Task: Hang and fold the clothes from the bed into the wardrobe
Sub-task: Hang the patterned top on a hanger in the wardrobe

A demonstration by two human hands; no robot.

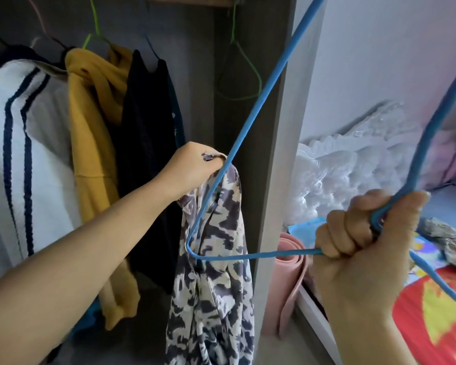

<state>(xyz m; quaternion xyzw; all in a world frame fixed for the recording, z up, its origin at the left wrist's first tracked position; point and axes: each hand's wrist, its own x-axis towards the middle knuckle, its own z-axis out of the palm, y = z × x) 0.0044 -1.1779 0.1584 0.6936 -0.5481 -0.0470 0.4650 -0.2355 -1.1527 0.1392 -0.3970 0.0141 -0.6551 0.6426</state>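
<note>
Clamped around the top edge of a patterned garment (pixel 216 272), the left hand (pixel 192 172) is held out in front of the open wardrobe (pixel 271 154), so that the cloth hangs free below it and can be threaded. The right hand (pixel 363 246), near and to the right, is closed in a fist on a blue hanger (pixel 248 127) close to its neck; the wire is gripped there, it is judged, so that the frame can be steered with one hand. One shoulder corner of the hanger is seen lying against the hanging cloth, just below the left hand, though whether it has entered the neck opening cannot be told.

Inside the wardrobe, to the left, a white striped top (pixel 24 154), a mustard garment (pixel 95 154) and a dark garment (pixel 148 154) are hung side by side on the rail, and an empty green hanger (pixel 241 75) is hung further right, where room is left for another piece. To the far right the bed (pixel 445 212) is seen, with a grey crumpled cloth (pixel 442 238) lying on it, apparently yet to be dealt with. A rolled pink mat (pixel 287 285) is stood between the wardrobe side and the bed.

The step in hand is judged to be the fitting of the garment onto the hanger before it is hung.
</note>
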